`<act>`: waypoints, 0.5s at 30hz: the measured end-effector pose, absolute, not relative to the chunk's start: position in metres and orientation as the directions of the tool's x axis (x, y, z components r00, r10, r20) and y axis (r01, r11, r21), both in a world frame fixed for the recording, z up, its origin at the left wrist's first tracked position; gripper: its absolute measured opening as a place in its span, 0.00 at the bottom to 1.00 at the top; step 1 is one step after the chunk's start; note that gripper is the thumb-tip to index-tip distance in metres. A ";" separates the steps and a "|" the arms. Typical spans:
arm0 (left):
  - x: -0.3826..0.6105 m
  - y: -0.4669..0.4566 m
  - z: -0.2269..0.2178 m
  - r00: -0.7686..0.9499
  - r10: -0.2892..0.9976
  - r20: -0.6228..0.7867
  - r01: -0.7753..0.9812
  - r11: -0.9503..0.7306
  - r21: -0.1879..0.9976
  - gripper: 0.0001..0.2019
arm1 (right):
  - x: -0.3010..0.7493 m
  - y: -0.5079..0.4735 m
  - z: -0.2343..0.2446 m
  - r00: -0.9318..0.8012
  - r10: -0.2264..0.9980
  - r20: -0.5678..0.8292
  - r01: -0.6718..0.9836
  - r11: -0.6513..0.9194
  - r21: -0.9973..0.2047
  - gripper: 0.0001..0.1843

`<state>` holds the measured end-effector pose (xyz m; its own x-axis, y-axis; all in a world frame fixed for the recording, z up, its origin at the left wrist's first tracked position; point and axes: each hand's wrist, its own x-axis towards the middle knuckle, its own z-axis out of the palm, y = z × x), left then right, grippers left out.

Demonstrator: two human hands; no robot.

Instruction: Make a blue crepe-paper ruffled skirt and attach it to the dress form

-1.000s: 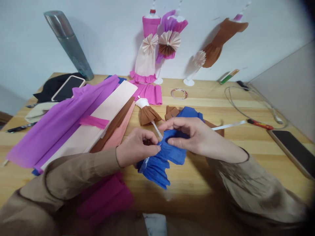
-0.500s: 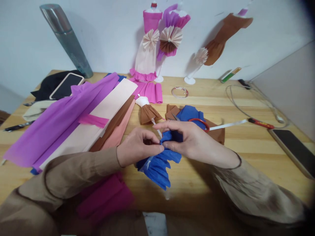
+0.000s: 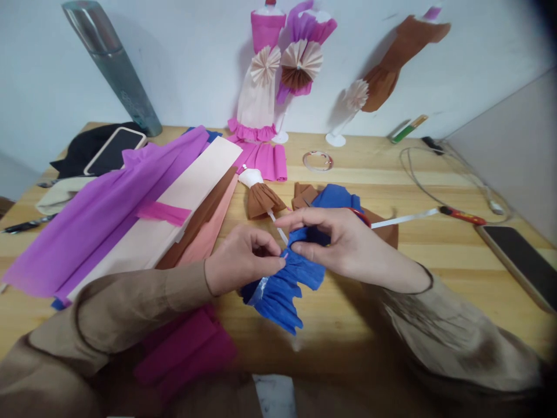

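Pinching the blue crepe (image 3: 276, 310) at its gathers, the left hand (image 3: 241, 261) grasps it between thumb and fingers, while the right hand (image 3: 343, 247) grips its upper fold just to the right. The crepe is at the near middle of the table (image 3: 369, 168), nearer than the small form's brown skirt (image 3: 263, 200), whose white stem (image 3: 282, 236) runs toward the hands.

Tearing looks the chief risk: uneven pulling between two pinches could split such thin stuff, and the gathers could spring loose if either thumb eased. A shiny patch (image 3: 261, 289) on the crepe's left, perhaps glue or tape, might catch a fingertip or the wrong fold. Drawing the right hand back carelessly could knock the scissors (image 3: 364, 217) partly hidden behind it.

The one plain container is a flask (image 3: 126, 81) at the far left; its contents are hidden, and toppling might land it on the phone (image 3: 115, 151).
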<state>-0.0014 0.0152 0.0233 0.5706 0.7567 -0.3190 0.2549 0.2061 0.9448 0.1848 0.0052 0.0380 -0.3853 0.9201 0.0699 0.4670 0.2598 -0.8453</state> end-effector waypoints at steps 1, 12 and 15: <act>-0.001 0.015 0.023 0.572 0.759 -0.311 0.253 0.198 0.947 0.06 | 0.184 0.005 0.036 -0.388 0.919 0.070 0.468 0.262 -0.844 0.17; -0.002 0.013 0.018 0.531 0.806 -0.261 0.258 0.140 0.956 0.05 | 0.181 0.005 0.035 -0.438 0.898 0.041 0.426 0.247 -0.870 0.14; -0.002 0.013 0.019 0.543 0.797 -0.265 0.265 0.136 0.955 0.05 | 0.184 0.007 0.035 -0.376 0.927 0.006 0.433 0.181 -0.883 0.14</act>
<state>-0.0022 0.0135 0.0192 0.5434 0.7967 -0.2645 0.2655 0.1358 0.9545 0.1835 0.0065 0.0351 -0.3756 0.9268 0.0061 0.4325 0.1811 -0.8832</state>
